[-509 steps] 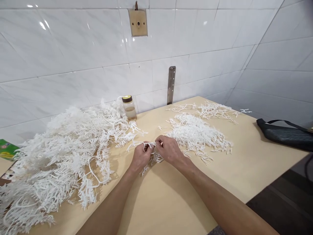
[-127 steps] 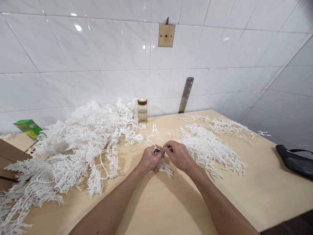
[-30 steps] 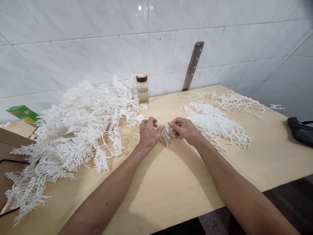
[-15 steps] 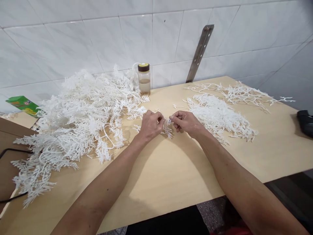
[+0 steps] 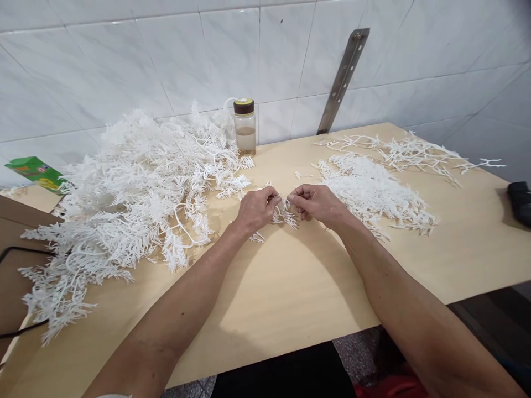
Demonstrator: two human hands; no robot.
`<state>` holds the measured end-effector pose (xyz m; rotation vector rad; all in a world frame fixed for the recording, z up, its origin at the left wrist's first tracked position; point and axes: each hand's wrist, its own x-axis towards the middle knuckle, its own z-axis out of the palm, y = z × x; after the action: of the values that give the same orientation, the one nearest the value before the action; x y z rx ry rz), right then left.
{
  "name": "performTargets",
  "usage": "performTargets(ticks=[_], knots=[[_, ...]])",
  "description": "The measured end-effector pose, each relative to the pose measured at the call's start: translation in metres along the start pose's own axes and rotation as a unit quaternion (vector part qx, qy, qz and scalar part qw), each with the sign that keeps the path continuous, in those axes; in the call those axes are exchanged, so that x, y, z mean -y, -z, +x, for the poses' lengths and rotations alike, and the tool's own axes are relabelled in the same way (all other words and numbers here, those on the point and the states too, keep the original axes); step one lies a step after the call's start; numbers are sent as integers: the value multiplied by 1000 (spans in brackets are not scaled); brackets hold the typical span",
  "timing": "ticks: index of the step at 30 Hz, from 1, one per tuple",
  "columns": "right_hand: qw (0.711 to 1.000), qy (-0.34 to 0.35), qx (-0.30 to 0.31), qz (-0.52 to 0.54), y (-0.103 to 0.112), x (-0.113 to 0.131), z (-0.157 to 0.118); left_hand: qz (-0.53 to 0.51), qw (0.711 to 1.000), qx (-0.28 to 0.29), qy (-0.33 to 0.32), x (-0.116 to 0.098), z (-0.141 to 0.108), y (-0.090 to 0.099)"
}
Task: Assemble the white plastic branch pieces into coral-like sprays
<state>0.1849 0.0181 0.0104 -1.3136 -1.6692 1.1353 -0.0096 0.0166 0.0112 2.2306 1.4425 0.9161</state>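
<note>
Above the middle of the table, my left hand pinches a small white plastic branch whose feathery tips hang below the fingers. My right hand is closed in a pinch on the same branch's upper tips, a short gap from the left fingertips. The exact points of grip are partly hidden by the fingers. Left of my hands lies a large heap of white plastic branches. To the right is a flatter pile of small white sprigs, with bare white stems behind it.
A bottle of brownish liquid stands by the tiled wall. A perforated metal strip leans there too. At far left are a green carton and a cardboard box; a black object sits at the right edge.
The view has tilted slightly. My hands stay close together, and the branch between them has turned, its tips now spreading more to the right. Another sprig shows below my left wrist.
</note>
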Motion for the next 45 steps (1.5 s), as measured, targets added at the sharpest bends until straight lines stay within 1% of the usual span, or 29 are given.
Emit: performTargets(ticks=[3,6,8,11,14,19,24,27,32,36,42,45], knots=[[999,19,-3,-35,0,-1,0,47,998,25,32,-2,0,2],[998,36,-4,-54,-1,-1,0,65,996,34,41,-4,0,4],[998,35,-2,-53,-3,-1,0,43,997,38,48,-4,0,4],[999,33,0,-44,-4,0,0,-18,997,41,68,-2,2,2],[999,41,-1,-33,-4,1,0,-69,994,32,83,3,3,-2],[1000,24,13,10,-1,0,2,-101,992,27,71,6,4,-3],[999,15,-11,44,1,-1,4,-116,991,7,69,6,3,-2],[999,13,-20,47,1,2,3,-120,989,-3,82,7,4,-2],[1000,7,2,25,-4,6,1,-111,989,-22,96,9,4,-2],[1000,0,-1,11,-8,9,0,-102,991,-9,85,6,1,-3],[1000,-8,-16,-8,-10,11,-1,-59,996,9,72,-3,-3,-2],[1000,-11,-15,-17,-10,9,0,-61,996,14,65,-5,-4,-2]])
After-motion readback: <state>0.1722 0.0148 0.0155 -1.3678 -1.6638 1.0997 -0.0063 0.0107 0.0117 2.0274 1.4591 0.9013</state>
